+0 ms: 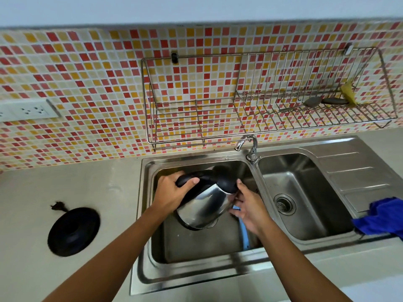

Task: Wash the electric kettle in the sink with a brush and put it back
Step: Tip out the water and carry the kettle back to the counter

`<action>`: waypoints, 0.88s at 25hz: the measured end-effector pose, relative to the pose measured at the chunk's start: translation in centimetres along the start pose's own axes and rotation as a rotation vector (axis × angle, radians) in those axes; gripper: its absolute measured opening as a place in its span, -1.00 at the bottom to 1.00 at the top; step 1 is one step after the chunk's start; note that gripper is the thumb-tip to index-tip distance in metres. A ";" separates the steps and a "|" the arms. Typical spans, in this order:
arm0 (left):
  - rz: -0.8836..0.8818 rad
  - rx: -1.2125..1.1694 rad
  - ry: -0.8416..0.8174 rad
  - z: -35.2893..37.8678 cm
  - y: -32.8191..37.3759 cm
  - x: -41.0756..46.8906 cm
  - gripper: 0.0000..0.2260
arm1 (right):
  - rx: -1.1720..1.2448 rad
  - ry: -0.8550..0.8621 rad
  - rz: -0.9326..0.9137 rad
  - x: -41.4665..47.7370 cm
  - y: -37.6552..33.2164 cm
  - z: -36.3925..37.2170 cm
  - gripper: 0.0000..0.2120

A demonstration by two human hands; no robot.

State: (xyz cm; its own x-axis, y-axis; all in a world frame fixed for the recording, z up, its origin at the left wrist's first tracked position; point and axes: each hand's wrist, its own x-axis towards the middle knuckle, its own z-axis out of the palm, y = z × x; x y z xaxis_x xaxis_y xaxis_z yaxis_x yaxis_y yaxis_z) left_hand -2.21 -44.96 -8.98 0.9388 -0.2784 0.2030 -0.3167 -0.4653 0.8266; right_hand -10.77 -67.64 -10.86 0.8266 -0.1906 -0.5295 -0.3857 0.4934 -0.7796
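Observation:
The steel electric kettle (204,205) with a black handle and lid is tilted over the left basin of the sink (200,243). My left hand (172,192) grips its black handle. My right hand (248,205) rests against the kettle's right side near the lid, fingers loosely bent. A light blue brush handle (243,233) shows below my right hand, leaning in the basin; whether the hand holds it is hidden. The kettle's black round base (73,231) with its plug lies on the counter at the left.
A faucet (250,147) stands between the two basins. The right basin (305,192) has a drain strainer. A blue cloth (381,216) lies on the drainboard. A wire rack (261,99) with a spoon hangs on the tiled wall. A wall socket (28,110) is at the left.

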 end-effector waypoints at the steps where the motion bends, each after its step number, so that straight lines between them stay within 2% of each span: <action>1: -0.032 -0.007 0.004 -0.2 -0.2 -0.3 -0.53 | -0.051 0.054 -0.032 -0.3 -0.2 0.7 -0.59; 5: -0.156 -0.034 -0.049 -2.2 -2.2 -2.1 -0.55 | -0.358 0.213 -0.228 -0.9 -0.9 4.0 -0.61; 7: -0.191 -0.085 -0.057 -4.2 -3.1 -3.5 -0.62 | -0.561 0.225 -0.335 -1.6 -1.2 6.3 -0.58; 9: -0.241 -0.164 0.002 -7.3 -3.9 -4.4 -0.71 | -0.690 0.207 -0.411 -2.5 -1.4 9.8 -0.58; 15: -0.246 -0.171 0.254 -21.8 -8.8 -7.4 -0.60 | -0.623 -0.028 -0.416 -3.5 2.1 25.6 -0.77; 19: -0.295 -0.085 0.359 -30.3 -12.9 -10.7 -0.62 | -0.630 -0.153 -0.433 -3.3 6.9 34.3 -0.61; 22: -0.353 -0.062 0.415 -34.6 -15.9 -13.7 -0.76 | -0.671 -0.224 -0.358 -3.1 11.3 39.1 -0.59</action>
State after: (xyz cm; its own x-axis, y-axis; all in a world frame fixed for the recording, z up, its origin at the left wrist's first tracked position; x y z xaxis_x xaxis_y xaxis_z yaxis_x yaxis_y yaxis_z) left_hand -5.37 -4.64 -6.74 0.9652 0.2468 0.0870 0.0245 -0.4161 0.9090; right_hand -1.60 -28.29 -4.94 0.9825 -0.0303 -0.1839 -0.1862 -0.1964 -0.9627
